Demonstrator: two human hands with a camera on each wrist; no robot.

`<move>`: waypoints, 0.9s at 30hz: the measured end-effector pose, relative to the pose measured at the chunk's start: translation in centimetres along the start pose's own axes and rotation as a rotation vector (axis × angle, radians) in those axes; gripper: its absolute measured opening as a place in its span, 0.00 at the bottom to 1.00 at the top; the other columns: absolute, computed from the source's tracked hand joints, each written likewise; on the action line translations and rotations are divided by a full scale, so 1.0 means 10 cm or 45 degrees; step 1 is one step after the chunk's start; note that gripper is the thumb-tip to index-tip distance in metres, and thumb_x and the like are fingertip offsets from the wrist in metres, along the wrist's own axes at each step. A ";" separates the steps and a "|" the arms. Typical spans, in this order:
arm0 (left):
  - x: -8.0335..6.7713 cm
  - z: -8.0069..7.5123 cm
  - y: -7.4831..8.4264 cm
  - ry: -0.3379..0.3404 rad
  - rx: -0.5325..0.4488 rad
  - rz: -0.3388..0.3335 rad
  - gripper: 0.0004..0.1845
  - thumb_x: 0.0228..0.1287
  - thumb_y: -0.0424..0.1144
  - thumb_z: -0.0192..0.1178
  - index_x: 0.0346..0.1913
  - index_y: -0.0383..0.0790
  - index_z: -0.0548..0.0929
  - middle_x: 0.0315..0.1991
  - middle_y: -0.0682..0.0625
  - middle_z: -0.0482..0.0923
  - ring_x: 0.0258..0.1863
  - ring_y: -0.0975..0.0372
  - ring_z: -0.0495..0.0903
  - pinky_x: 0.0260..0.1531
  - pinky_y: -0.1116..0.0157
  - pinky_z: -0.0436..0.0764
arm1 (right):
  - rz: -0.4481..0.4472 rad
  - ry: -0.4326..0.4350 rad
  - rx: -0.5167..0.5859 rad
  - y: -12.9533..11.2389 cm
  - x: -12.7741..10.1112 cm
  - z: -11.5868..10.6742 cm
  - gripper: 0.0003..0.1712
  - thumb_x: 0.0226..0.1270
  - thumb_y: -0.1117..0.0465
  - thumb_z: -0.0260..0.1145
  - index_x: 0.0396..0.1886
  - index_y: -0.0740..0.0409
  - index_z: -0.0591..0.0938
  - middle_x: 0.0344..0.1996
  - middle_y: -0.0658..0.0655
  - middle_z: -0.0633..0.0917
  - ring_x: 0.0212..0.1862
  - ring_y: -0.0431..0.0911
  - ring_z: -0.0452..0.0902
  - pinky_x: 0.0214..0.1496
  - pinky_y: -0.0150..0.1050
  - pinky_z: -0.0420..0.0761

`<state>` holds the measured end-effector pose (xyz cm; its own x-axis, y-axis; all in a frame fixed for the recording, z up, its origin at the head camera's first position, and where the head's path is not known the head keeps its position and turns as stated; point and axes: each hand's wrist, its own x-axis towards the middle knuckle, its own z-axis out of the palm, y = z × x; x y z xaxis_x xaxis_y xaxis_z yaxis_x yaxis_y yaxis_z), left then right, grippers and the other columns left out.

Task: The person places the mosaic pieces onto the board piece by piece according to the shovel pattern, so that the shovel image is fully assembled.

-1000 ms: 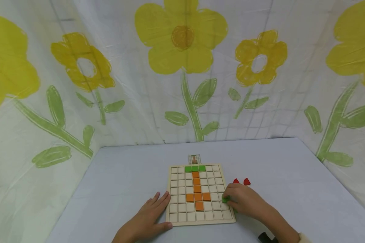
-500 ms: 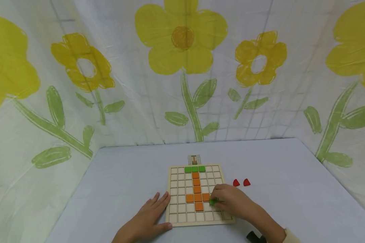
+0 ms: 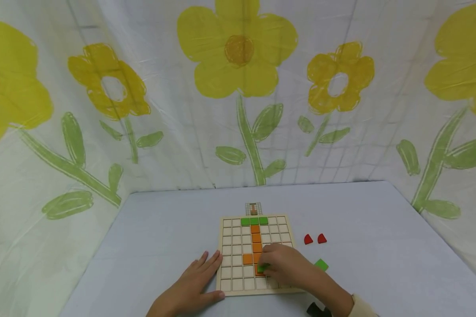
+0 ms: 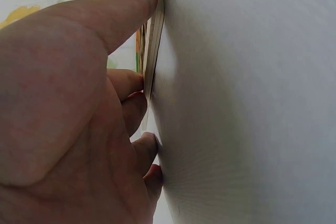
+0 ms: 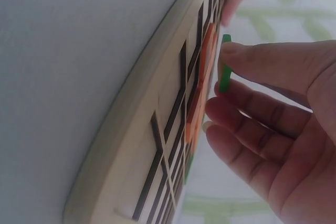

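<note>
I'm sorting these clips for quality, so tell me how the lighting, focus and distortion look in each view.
Head view: even, soft light, sharp on the wooden grid board, with wide-angle bending of the flowered backdrop. Left wrist view: dim and turned sideways, the left hand a blurred, shadowed mass. Right wrist view: also turned sideways, backdrop washed out and blurred, the green tile in the right hand fairly clear.

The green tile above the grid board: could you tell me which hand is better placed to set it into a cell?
Probably the right hand: it pinches the green tile over the board, while the left hand rests flat at its edge.
</note>
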<state>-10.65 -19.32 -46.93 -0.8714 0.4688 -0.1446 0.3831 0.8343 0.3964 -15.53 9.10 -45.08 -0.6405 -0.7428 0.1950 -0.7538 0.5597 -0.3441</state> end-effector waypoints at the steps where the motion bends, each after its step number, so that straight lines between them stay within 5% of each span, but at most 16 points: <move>1: 0.00 0.00 0.00 0.001 -0.002 0.003 0.47 0.51 0.71 0.47 0.71 0.50 0.50 0.70 0.57 0.46 0.68 0.52 0.42 0.61 0.47 0.49 | -0.007 -0.002 -0.001 -0.01 0.01 0.01 0.09 0.48 0.60 0.72 0.30 0.42 0.83 0.30 0.36 0.76 0.34 0.32 0.70 0.37 0.27 0.74; 27: -0.02 -0.02 0.00 0.027 -0.024 0.044 0.47 0.52 0.71 0.46 0.71 0.49 0.50 0.70 0.55 0.46 0.68 0.51 0.42 0.61 0.46 0.49 | -0.075 -0.063 -0.034 -0.24 0.28 0.13 0.08 0.50 0.63 0.69 0.24 0.43 0.84 0.23 0.37 0.73 0.26 0.32 0.64 0.29 0.24 0.69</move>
<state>-10.56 -19.50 -46.73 -0.8641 0.4909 -0.1115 0.4074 0.8121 0.4178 -15.31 5.17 -44.87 -0.5874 -0.7916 0.1685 -0.7941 0.5235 -0.3086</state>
